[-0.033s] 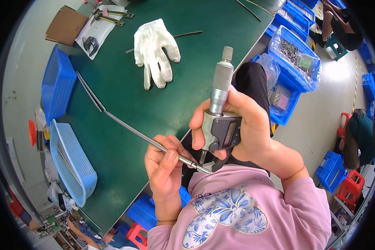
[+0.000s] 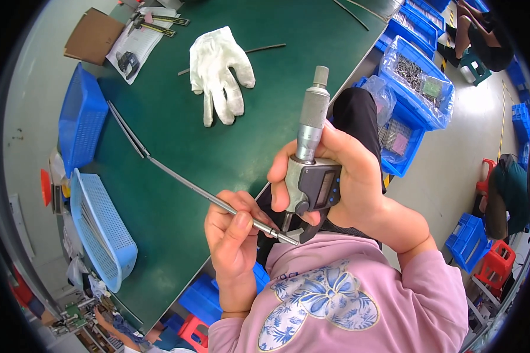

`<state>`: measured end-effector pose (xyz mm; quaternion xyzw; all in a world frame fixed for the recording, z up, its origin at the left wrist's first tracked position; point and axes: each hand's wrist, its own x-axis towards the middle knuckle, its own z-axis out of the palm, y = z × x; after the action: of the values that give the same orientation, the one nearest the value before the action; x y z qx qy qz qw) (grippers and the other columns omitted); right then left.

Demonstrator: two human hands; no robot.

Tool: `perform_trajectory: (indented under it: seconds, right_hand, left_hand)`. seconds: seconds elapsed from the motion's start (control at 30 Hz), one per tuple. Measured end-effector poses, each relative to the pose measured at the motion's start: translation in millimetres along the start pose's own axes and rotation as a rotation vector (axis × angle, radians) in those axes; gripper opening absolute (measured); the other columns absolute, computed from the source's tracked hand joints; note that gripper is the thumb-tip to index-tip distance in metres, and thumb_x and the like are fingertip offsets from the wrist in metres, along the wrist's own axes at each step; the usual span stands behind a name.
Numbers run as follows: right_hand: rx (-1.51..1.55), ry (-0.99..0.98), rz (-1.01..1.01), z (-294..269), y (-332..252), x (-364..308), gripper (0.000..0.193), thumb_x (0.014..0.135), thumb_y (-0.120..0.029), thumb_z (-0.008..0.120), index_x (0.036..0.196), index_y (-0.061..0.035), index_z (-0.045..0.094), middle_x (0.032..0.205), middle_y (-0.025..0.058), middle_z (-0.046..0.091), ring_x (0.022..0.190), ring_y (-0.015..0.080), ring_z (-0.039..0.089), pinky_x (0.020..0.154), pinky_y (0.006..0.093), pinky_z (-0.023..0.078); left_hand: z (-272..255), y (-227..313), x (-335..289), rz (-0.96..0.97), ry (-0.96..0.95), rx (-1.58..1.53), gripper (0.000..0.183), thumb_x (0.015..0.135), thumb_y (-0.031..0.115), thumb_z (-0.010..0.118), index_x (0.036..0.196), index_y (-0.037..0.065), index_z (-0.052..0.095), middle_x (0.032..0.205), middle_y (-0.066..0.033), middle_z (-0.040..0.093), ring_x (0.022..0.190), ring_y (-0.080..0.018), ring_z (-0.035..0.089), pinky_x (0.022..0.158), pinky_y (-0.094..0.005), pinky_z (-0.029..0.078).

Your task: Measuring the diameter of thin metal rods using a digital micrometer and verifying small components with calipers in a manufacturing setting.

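Observation:
A long thin metal rod (image 2: 185,183) with a stepped, shiny end is pinched between the thumb and fingers of my left hand (image 2: 235,232). It slants from the table toward my body. My right hand (image 2: 350,170) grips a digital micrometer (image 2: 313,132), its knurled barrel pointing up and its small display facing me. The rod's stepped end lies at the micrometer's dark curved frame, close to the spindle; I cannot tell whether they touch. On the green table, the rod's far end is beside a pair of similar rods (image 2: 126,129).
A white glove (image 2: 219,73) lies over a thin rod on the table (image 2: 176,235). Blue baskets (image 2: 79,120) line the left edge. Calipers (image 2: 162,25) and papers are at the far left. Blue bins (image 2: 421,115) with metal parts stand to my right; other people sit beyond.

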<state>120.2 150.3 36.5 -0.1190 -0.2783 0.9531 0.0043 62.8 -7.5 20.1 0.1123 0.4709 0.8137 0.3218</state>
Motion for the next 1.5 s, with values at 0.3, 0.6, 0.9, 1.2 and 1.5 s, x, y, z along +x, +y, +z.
perform_trajectory:
  seconds: [0.3,0.6,0.9,1.2,1.5]
  right_hand:
    - [0.014,-0.005,-0.006,0,-1,1,0.057,0.084,-0.047,0.025,0.083,0.0018,0.055,0.066,0.0123,0.058,0.045,0.0131,0.048,0.038,0.021,0.036]
    - [-0.003,-0.031,-0.004,0,-1,3,0.056,0.083,-0.047,0.029,0.082,0.0016,0.055,0.064,0.0124,0.058,0.041,0.0132,0.045,0.037,0.0215,0.035]
    - [0.013,0.026,-0.001,2,7,0,0.057,0.081,-0.052,0.036,0.078,0.0009,0.056,0.061,0.0087,0.058,0.04,0.0121,0.045,0.036,0.0208,0.035]
    - [0.043,-0.065,0.021,-3,-4,8,0.056,0.081,-0.051,0.037,0.08,0.0018,0.056,0.062,0.0097,0.058,0.042,0.011,0.048,0.036,0.0202,0.036]
    - [0.105,0.161,-0.047,-19,-1,13,0.058,0.083,-0.053,0.026,0.08,-0.0004,0.051,0.061,0.0171,0.054,0.041,0.0193,0.044,0.032,0.0245,0.033]
  left_hand:
    - [0,-2,2,-0.011,-0.001,0.0,0.016,0.078,0.013,0.053,0.081,0.001,0.044,0.072,-0.0116,0.049,0.058,-0.0179,0.054,0.055,-0.0264,0.047]
    - [1,-2,2,-0.03,-0.01,-0.005,0.016,0.078,0.013,0.053,0.08,0.001,0.044,0.072,-0.0108,0.049,0.059,-0.0171,0.053,0.055,-0.0264,0.048]
    - [-1,-3,-4,-0.038,0.016,-0.024,0.015,0.078,0.012,0.053,0.083,0.001,0.044,0.072,-0.0109,0.048,0.061,-0.0178,0.054,0.054,-0.0257,0.047]
    - [5,-2,6,-0.016,0.029,-0.01,0.015,0.078,0.013,0.052,0.083,0.001,0.044,0.073,-0.01,0.047,0.062,-0.0166,0.052,0.052,-0.0253,0.046]
    - [-15,40,16,-0.065,0.047,0.031,0.013,0.076,0.011,0.054,0.082,0.002,0.047,0.071,-0.0106,0.053,0.058,-0.0173,0.055,0.049,-0.0271,0.047]
